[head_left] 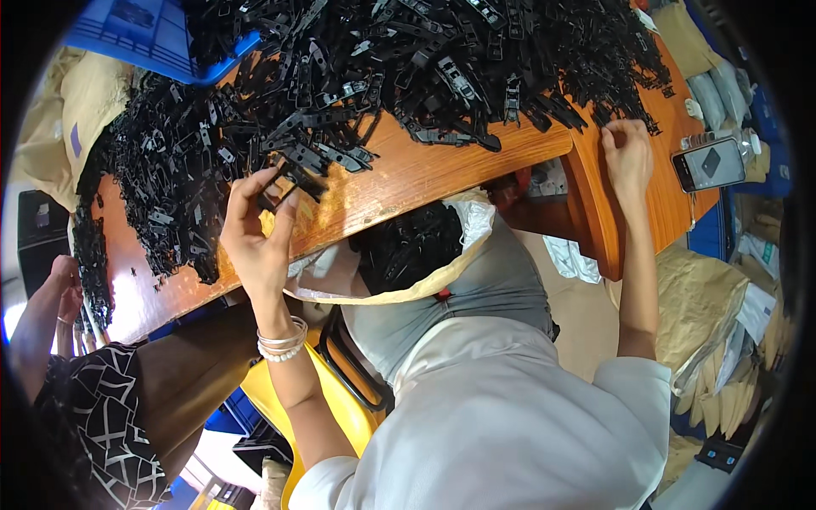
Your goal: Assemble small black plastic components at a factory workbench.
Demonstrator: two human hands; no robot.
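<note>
My left hand (259, 234) pinches a black plastic part (274, 192) between thumb and fingers, just above the near edge of the wooden table (433, 183). Beyond it spreads a large heap of black plastic parts (450, 76). At the right, my right hand (629, 157) has its fingertips drawn together by the edge of a pile of smaller, thin black parts (608, 64). Whatever those fingers hold, if anything, is too small to make out. Across my lap lies an open paper-and-plastic sack (382, 297) with more black parts (412, 246) inside.
A blue plastic crate (140, 38) stands at the far left. A phone (712, 165) rests at the table's right edge, with brown sacks (701, 306) beyond it. Another person's hand (66, 285) is at the left. Under my left arm is a yellow chair (336, 399).
</note>
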